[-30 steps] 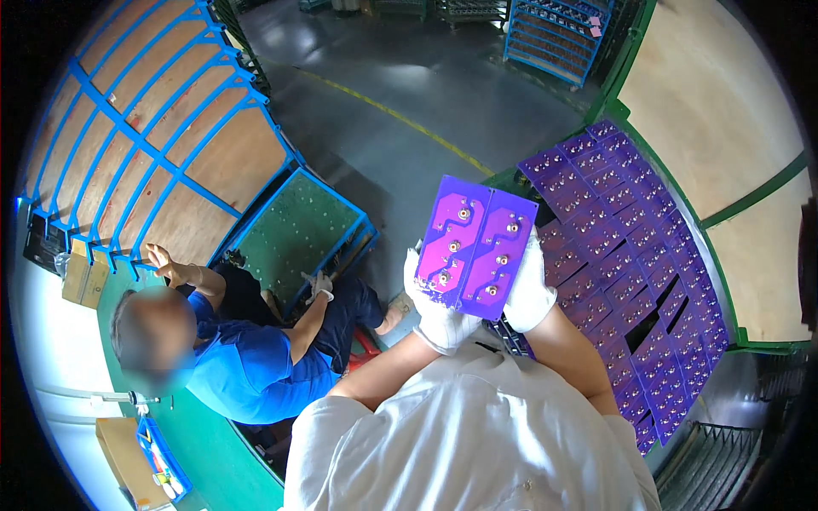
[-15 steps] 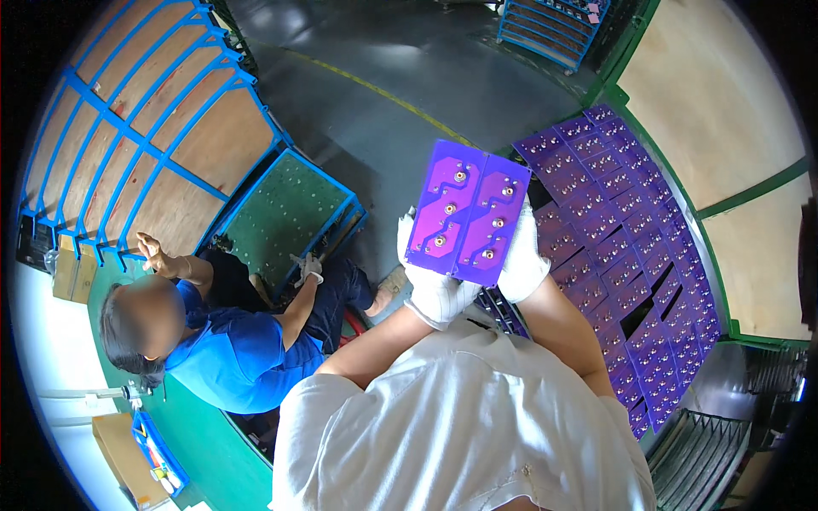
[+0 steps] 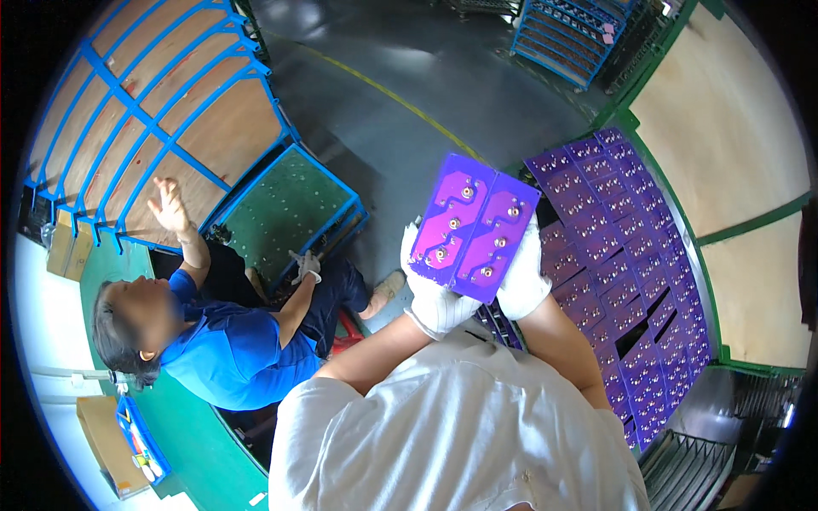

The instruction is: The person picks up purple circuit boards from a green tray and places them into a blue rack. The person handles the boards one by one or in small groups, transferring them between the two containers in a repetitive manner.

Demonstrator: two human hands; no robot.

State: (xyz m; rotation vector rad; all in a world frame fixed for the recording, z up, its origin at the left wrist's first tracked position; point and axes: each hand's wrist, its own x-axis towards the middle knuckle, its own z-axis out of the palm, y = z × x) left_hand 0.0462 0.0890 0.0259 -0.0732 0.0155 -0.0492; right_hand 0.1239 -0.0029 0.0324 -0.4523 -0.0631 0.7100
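A purple circuit board point(image 3: 477, 223) with several small metal terminals is held up in front of my chest, tilted. White gloves cover both of my hands. My left hand point(image 3: 434, 294) grips the board's left and lower edge, its fingers mostly behind the board. Along the right edge my right hand point(image 3: 523, 277) holds it, with fingertips hidden behind. To my right lies a wide array of similar purple boards point(image 3: 609, 230) set closely side by side, with a few dark gaps among them.
On the left a co-worker in a blue shirt point(image 3: 226, 349) sits with one bare hand point(image 3: 169, 204) raised and one gloved hand point(image 3: 306, 266) lowered. Beyond are a green-topped cart point(image 3: 294, 200) and a blue rack with wooden panels point(image 3: 217, 111). Another blue rack point(image 3: 567, 38) stands far off.
The board and my hands sit slightly lower in view and stay joined. The co-worker's bare hand has risen and the head has tilted back. My view has shifted a little.
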